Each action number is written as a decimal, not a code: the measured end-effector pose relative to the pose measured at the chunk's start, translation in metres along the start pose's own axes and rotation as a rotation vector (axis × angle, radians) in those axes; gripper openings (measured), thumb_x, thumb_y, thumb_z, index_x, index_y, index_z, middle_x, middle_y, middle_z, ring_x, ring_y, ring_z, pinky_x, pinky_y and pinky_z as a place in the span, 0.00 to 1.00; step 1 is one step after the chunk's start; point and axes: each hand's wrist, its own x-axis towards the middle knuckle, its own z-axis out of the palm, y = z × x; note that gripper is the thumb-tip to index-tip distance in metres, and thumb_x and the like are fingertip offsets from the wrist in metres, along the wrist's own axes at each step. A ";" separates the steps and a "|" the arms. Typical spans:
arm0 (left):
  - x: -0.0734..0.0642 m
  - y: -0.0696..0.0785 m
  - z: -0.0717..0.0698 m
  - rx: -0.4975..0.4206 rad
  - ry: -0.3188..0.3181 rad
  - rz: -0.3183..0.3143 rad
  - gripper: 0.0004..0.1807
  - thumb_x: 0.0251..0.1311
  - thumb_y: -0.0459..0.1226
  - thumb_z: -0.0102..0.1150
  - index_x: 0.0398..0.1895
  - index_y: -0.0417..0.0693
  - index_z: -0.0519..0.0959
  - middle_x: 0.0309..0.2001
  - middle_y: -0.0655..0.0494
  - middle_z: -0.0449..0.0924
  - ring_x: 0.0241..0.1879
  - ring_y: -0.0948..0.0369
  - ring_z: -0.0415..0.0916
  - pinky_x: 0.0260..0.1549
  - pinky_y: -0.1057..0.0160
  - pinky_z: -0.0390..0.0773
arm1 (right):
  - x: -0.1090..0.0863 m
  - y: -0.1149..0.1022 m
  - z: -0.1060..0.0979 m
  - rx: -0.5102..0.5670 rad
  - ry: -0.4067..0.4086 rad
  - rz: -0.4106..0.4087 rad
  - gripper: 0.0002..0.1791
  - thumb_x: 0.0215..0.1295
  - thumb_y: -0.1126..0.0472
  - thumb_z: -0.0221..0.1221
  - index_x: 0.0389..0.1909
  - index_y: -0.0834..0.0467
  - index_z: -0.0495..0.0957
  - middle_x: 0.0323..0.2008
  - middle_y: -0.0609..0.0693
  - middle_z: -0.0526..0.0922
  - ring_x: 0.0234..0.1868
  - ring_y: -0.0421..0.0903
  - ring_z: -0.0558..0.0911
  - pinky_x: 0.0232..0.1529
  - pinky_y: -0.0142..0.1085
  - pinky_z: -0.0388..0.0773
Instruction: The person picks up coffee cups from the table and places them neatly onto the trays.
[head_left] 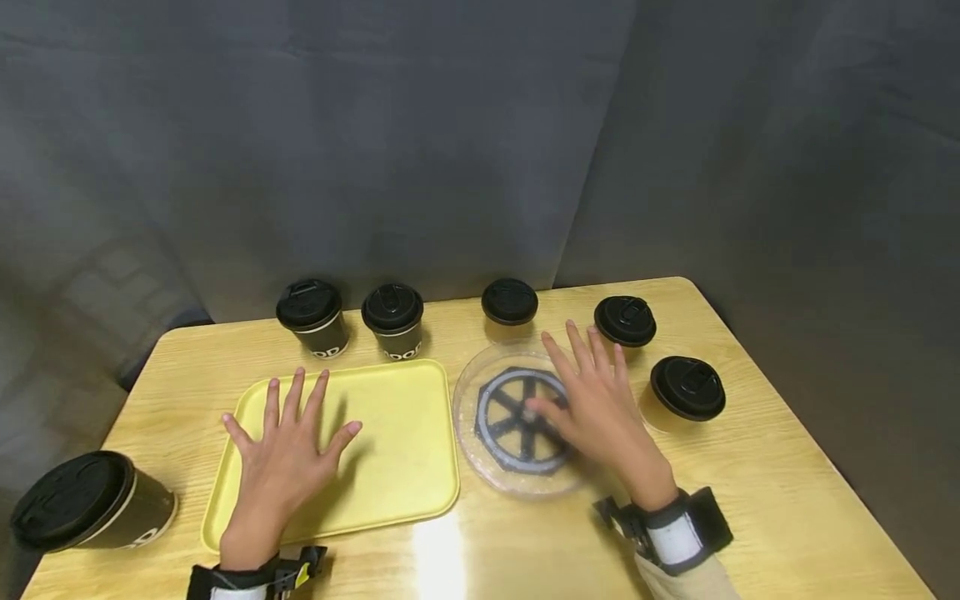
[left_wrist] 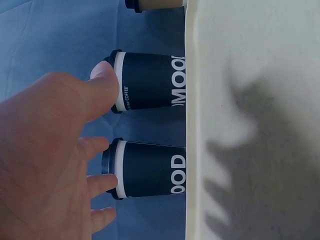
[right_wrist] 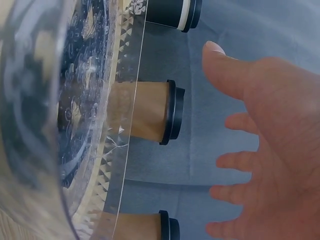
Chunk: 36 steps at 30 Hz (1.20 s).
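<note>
My left hand (head_left: 288, 458) hovers over the yellow tray (head_left: 405, 433), fingers spread, its shadow falling on the tray. Nothing is in its grasp. On the right, my right hand (head_left: 600, 408) is held above a clear round tray (head_left: 468, 433) that shows a dark spoked wheel shape at its middle. Its fingers are spread too, and it holds nothing. Behind the yellow tray stand two dark paper coffee cups (left_wrist: 152, 80) with black lids and white lettering. A brown paper cup (right_wrist: 147, 110) with a black lid stands behind the round tray.
Another dark lidded cup (head_left: 112, 504) stands at the table's left edge. Two more brown cups, one with its lid (head_left: 625, 320) just beyond my right fingers and one (head_left: 660, 412) nearer, stand to the right. A grey cloth (head_left: 375, 150) hangs behind the wooden table (head_left: 787, 500).
</note>
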 end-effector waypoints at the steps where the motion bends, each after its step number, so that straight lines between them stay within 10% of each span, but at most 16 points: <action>1: 0.000 -0.001 -0.001 -0.001 0.005 -0.005 0.44 0.65 0.66 0.41 0.78 0.55 0.48 0.78 0.42 0.41 0.76 0.34 0.35 0.55 0.18 0.19 | 0.003 -0.001 0.000 0.000 -0.001 -0.007 0.49 0.60 0.33 0.58 0.77 0.46 0.50 0.78 0.60 0.44 0.77 0.67 0.43 0.71 0.69 0.41; 36: 0.012 0.014 -0.007 0.045 0.018 -0.007 0.45 0.63 0.65 0.47 0.77 0.57 0.50 0.78 0.43 0.44 0.76 0.36 0.35 0.57 0.20 0.19 | 0.004 0.014 -0.006 -0.018 -0.005 -0.012 0.49 0.59 0.36 0.62 0.76 0.46 0.52 0.77 0.61 0.46 0.76 0.68 0.46 0.70 0.70 0.43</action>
